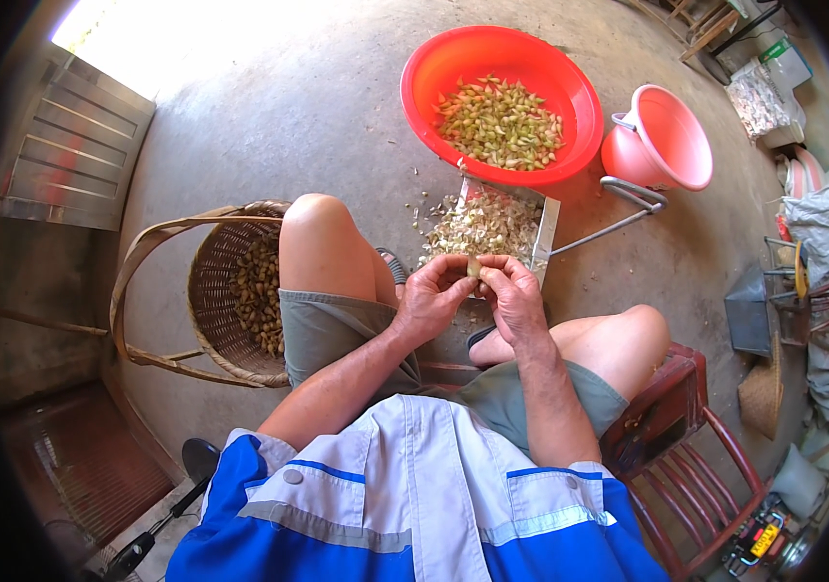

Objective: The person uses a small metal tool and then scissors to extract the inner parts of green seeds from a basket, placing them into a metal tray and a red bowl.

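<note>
Above a metal dustpan point(551, 225), my left hand point(429, 299) and my right hand point(515, 303) meet fingertip to fingertip. Pinched between them is a small pale bulb point(473, 267), too small to name more exactly. Beneath my fingers, a heap of dry, whitish peelings point(487, 228) fills the dustpan. A red basin point(579, 92) just beyond it holds many pointed, yellow-green bulbs point(502, 124). By my left knee stands a woven basket point(211, 281) with a tall hoop handle, part filled with brownish bulbs point(261, 291).
The dustpan's bent handle point(608, 223) sticks out rightward, near a pink bucket point(671, 136). Scraps point(414, 209) dot the concrete floor. A reddish wooden chair point(700, 466) is at my right hip. Sacks point(822, 252) and a grey metal box point(749, 310) line the right wall.
</note>
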### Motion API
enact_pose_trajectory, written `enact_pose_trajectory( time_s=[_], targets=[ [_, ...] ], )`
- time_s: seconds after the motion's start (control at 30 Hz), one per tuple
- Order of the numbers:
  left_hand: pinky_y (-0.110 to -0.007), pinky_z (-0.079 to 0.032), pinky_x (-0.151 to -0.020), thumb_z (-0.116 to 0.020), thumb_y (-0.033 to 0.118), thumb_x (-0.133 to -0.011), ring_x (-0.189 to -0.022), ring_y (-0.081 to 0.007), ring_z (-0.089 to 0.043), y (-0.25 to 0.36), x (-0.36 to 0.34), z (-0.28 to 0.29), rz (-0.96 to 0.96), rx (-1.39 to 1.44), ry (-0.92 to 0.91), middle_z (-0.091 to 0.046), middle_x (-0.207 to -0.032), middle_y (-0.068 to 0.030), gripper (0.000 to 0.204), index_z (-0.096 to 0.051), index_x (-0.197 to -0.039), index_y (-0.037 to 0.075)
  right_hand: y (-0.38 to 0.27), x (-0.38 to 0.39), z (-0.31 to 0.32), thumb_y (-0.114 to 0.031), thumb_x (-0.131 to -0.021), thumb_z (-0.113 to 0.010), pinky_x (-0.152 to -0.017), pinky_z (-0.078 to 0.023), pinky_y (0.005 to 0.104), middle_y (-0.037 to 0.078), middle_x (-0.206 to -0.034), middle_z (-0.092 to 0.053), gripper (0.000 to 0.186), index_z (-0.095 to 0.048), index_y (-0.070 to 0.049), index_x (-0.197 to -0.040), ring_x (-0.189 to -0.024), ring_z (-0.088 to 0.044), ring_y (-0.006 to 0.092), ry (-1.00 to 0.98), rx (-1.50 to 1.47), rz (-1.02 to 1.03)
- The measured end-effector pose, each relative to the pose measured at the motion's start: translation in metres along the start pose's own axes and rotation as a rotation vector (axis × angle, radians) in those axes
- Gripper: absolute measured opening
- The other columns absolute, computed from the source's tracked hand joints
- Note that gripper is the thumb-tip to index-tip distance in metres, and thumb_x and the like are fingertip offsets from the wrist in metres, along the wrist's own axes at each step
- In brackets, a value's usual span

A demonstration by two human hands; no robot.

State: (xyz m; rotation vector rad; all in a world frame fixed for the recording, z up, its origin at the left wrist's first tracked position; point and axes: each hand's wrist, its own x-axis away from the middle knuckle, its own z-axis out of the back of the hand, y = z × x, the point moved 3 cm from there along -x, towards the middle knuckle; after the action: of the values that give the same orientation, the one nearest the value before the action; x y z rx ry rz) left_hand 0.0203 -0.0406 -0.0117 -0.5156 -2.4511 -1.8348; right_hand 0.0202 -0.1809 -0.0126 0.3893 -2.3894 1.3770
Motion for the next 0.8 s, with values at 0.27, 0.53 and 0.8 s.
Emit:
enact_pose_trajectory(
  time_s=[0.27, 0.53, 0.8],
  targets=[
    [-0.028, -0.049, -0.086, -0.063, 0.003, -0.087, -0.096, -0.0132, -0.060, 0.006, -0.002, 0.000, 0.028, 0.099, 0.036, -0.062, -0.106, -0.0078, 0.035, -0.051, -0.120, -0.002, -0.004, 0.000, -0.004, 0.000, -0.088, -0.053, -0.071, -0.049, 0.0230, 0.005, -0.093, -0.062, 0.017, -0.059, 0.000, -0.104, -0.078, -0.056, 0.0104, -0.038, 0.021, -0.010],
    [-0.028, -0.050, -0.085, -0.064, 0.000, -0.085, -0.094, -0.0142, -0.061, -0.001, -0.004, 0.006, 0.073, 0.249, 0.053, -0.060, -0.104, -0.0069, 0.035, -0.050, -0.116, 0.001, -0.014, 0.007, -0.006, -0.008, -0.090, -0.060, -0.060, -0.045, 0.0196, 0.002, -0.085, -0.060, 0.013, -0.060, 0.000, -0.100, -0.065, -0.052, 0.0058, 0.028, 0.227, 0.159],
    [-0.028, -0.050, -0.085, -0.066, -0.002, -0.083, -0.097, -0.0134, -0.059, -0.004, -0.003, 0.003, 0.001, 0.192, 0.032, -0.059, -0.105, -0.0065, 0.033, -0.049, -0.111, 0.002, -0.010, 0.006, -0.007, -0.007, -0.088, -0.063, -0.055, -0.040, 0.0183, -0.003, -0.074, -0.056, 0.007, -0.060, -0.001, -0.087, -0.064, -0.047, 0.0023, 0.054, 0.452, 0.253]
  ],
)
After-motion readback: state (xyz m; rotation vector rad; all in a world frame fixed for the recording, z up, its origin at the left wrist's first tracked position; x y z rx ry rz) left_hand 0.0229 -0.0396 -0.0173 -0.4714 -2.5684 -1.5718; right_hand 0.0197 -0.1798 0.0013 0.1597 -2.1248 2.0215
